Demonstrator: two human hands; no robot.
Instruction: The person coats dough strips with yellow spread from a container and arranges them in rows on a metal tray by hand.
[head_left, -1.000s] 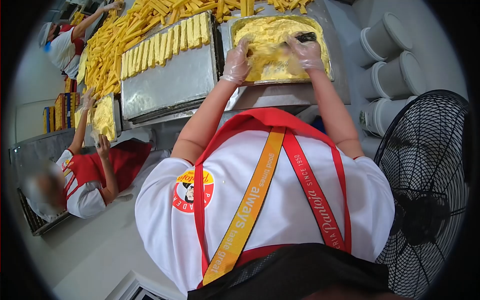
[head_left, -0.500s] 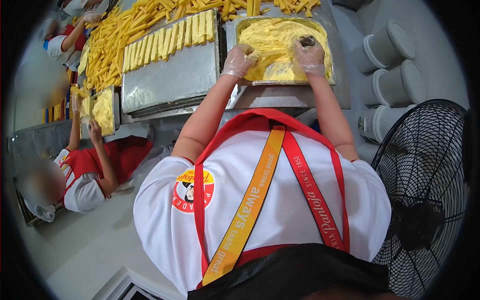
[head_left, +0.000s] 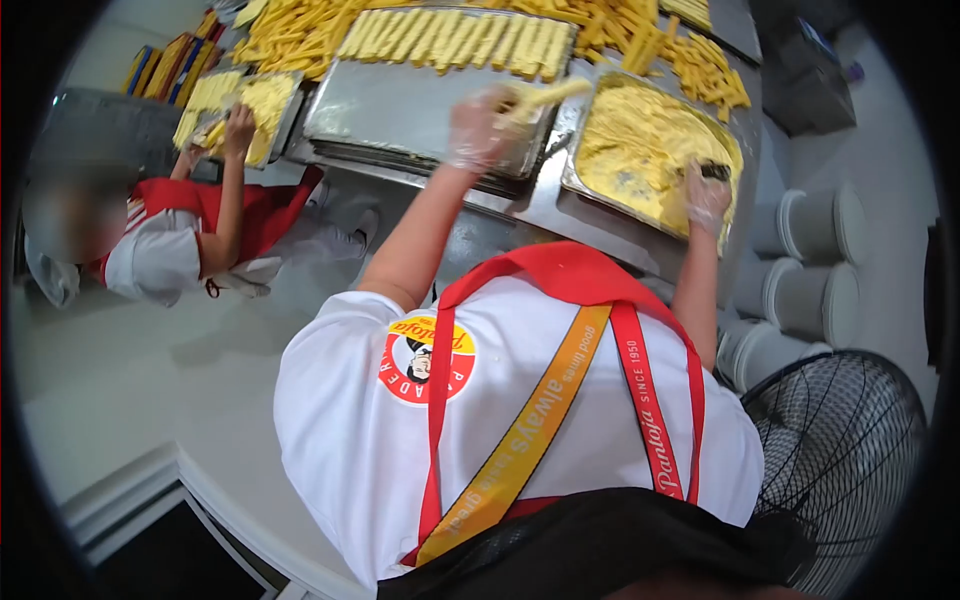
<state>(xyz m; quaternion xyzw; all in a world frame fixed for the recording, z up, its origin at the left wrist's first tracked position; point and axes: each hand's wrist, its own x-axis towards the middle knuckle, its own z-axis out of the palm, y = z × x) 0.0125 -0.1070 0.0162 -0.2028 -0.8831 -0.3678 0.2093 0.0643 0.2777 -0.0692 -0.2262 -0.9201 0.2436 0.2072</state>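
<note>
My left hand (head_left: 483,130), in a clear plastic glove, is closed on a coated bread stick (head_left: 548,96). It holds the stick above the right end of a metal tray (head_left: 385,105), where several coated sticks (head_left: 455,40) lie side by side along the far edge. To the right sits a rimmed pan (head_left: 600,190) of pale yellow spread (head_left: 650,125). Over the pan's right side, my gloved right hand (head_left: 706,195) grips a dark-handled tool (head_left: 714,171); its working end cannot be made out.
Plain yellow sticks (head_left: 300,38) are heaped behind the trays, with more at the right (head_left: 708,75). At the left a co-worker (head_left: 190,235) handles another spread tray (head_left: 275,110). White buckets (head_left: 815,300) and a black fan (head_left: 845,450) stand to my right.
My left hand has moved left from the spread pan to the stick tray, carrying a coated stick. My right hand stays at the pan with the tool. The view has turned.
</note>
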